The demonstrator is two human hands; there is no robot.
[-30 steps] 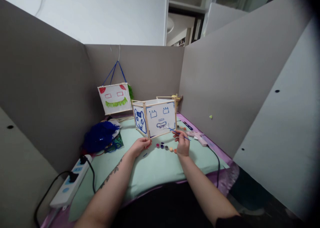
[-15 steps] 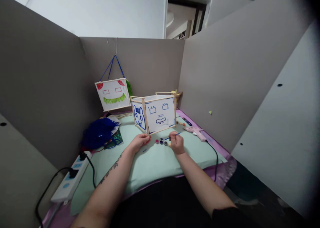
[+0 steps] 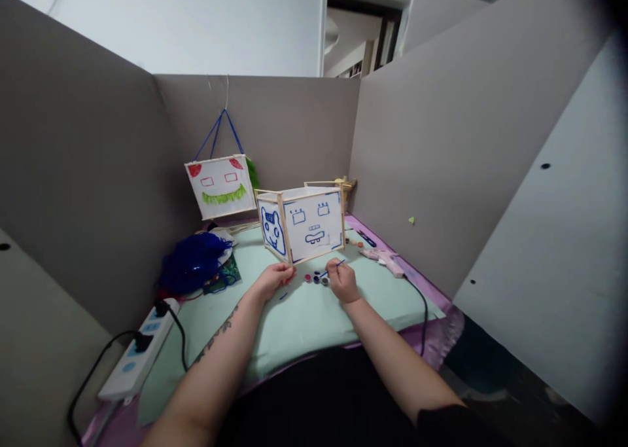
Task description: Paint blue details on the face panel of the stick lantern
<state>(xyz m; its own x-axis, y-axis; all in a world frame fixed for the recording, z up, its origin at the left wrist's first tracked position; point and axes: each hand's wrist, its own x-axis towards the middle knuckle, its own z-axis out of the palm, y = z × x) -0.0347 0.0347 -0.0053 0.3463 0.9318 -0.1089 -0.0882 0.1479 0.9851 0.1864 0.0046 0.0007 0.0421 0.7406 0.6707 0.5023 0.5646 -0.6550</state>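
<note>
A paper lantern with a wooden stick frame tilts above the table, blue faces drawn on its two visible sides. My left hand pinches the lantern's lower front corner. In my right hand is a thin blue paintbrush, held between closed fingers. The brush's lower end is over the small paint pots, which stand just left of that hand; one is pink, another dark blue. On the table near my left hand lies a small blue stick-like piece.
A finished-looking lantern with a red and green face hangs at back left. Blue yarn is heaped below it. A white power strip lies at front left, a pink glue gun with its cord at right. Grey partitions enclose the table.
My right hand has shifted slightly left with the paintbrush, its lower end staying over the paint pots. My left hand and the lantern have barely moved.
</note>
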